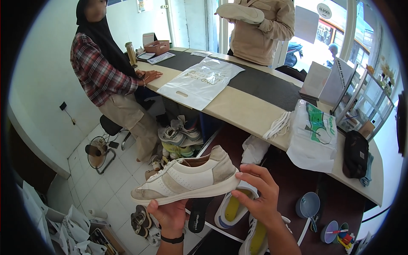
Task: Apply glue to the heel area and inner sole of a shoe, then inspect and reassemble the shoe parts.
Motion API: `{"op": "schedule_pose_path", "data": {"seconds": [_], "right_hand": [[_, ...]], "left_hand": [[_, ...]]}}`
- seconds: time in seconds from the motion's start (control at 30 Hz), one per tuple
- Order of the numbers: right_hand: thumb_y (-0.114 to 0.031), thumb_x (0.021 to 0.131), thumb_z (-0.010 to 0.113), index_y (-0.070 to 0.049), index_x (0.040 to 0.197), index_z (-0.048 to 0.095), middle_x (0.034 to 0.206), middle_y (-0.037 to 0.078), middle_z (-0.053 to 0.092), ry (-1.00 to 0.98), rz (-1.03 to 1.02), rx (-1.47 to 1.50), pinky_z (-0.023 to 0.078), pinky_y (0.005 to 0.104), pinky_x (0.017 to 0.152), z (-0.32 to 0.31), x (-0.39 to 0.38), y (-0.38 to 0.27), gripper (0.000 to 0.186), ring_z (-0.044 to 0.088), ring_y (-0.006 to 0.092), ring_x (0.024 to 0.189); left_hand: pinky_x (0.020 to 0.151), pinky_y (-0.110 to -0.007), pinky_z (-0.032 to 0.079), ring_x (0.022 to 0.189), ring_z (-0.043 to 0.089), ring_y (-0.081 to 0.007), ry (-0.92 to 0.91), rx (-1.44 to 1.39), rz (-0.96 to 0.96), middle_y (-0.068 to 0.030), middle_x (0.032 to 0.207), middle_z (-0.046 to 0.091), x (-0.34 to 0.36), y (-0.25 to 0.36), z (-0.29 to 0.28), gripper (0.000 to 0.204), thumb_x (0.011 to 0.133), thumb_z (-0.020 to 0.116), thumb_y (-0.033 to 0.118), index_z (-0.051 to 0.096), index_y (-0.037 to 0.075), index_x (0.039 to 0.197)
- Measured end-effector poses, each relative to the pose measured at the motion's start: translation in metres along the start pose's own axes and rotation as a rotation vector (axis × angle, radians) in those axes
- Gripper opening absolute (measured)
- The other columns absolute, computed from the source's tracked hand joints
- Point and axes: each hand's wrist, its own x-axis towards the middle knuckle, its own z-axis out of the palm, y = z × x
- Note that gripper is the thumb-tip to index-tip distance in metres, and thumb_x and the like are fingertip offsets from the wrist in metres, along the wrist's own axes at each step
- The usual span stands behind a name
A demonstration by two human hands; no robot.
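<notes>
A white sneaker (195,177) with beige suede patches is held up in front of me, toe to the left and sole down. My left hand (170,217) supports it from below, the thumb against the sole's edge. At the heel, my right hand (262,195) has its fingertips and thumb on the sole's rim, the fingers curved. Beneath it are a white shoe with a yellow insole (233,208), partly covered by my right hand, and another such shoe (256,240) by my right forearm. A dark insole (197,215) shows beside my left hand.
A long counter (242,102) carries a white plastic bag (204,80), white laces (279,125), a green-printed bag (313,135) and a black pouch (356,154). Lower right are a blue-grey dipper (307,205) and cups. Shoes crowd the floor. One person stands left; another beyond holds a shoe (240,13).
</notes>
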Motion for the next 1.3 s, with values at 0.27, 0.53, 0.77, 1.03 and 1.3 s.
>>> {"op": "schedule_pose_path", "data": {"seconds": [0.27,0.53,0.77,1.03,1.3], "right_hand": [[-0.009,0.064,0.085,-0.008,0.111,0.069,0.111,0.014,0.059,-0.041,-0.069,0.011,0.056,0.0338,0.080,0.006,-0.001,0.000,0.049,0.065,0.0250,0.094],[-0.014,0.060,0.087,-0.008,0.108,0.069,0.107,0.012,0.059,-0.033,-0.109,-0.010,0.055,0.0327,0.077,0.007,-0.003,-0.007,0.052,0.064,0.0237,0.089],[-0.016,0.058,0.088,-0.007,0.109,0.068,0.107,0.011,0.059,-0.033,-0.089,-0.069,0.053,0.0327,0.076,0.003,-0.006,-0.014,0.056,0.061,0.0240,0.091],[-0.019,0.064,0.083,-0.005,0.107,0.070,0.109,0.015,0.054,-0.096,-0.108,-0.091,0.054,0.0365,0.084,-0.003,-0.011,-0.014,0.047,0.061,0.0268,0.097],[-0.015,0.064,0.083,-0.015,0.111,0.072,0.116,0.013,0.053,-0.092,-0.095,-0.069,0.052,0.0356,0.082,-0.003,-0.018,-0.015,0.049,0.057,0.0284,0.103]], "left_hand": [[0.099,-0.054,0.049,0.127,0.047,-0.0350,0.009,-0.035,-0.043,-0.0158,0.142,0.041,0.004,0.002,-0.012,0.096,0.069,0.068,0.052,0.027,0.010,0.145],[0.103,-0.047,0.046,0.128,0.047,-0.0280,-0.040,-0.024,0.007,-0.0097,0.143,0.043,0.001,0.001,-0.016,0.091,0.073,0.067,0.057,0.032,0.013,0.145],[0.104,-0.045,0.045,0.128,0.047,-0.0272,-0.073,-0.024,0.008,-0.0088,0.143,0.043,-0.002,0.001,-0.020,0.092,0.072,0.068,0.056,0.033,0.013,0.145],[0.105,-0.043,0.044,0.128,0.047,-0.0265,-0.080,-0.038,0.030,-0.0077,0.143,0.044,0.000,-0.004,-0.024,0.091,0.072,0.068,0.057,0.035,0.013,0.144],[0.107,-0.047,0.041,0.126,0.048,-0.0298,-0.031,-0.099,0.071,-0.0107,0.134,0.048,0.002,-0.007,-0.019,0.094,0.061,0.074,0.049,0.037,0.012,0.139]]}}
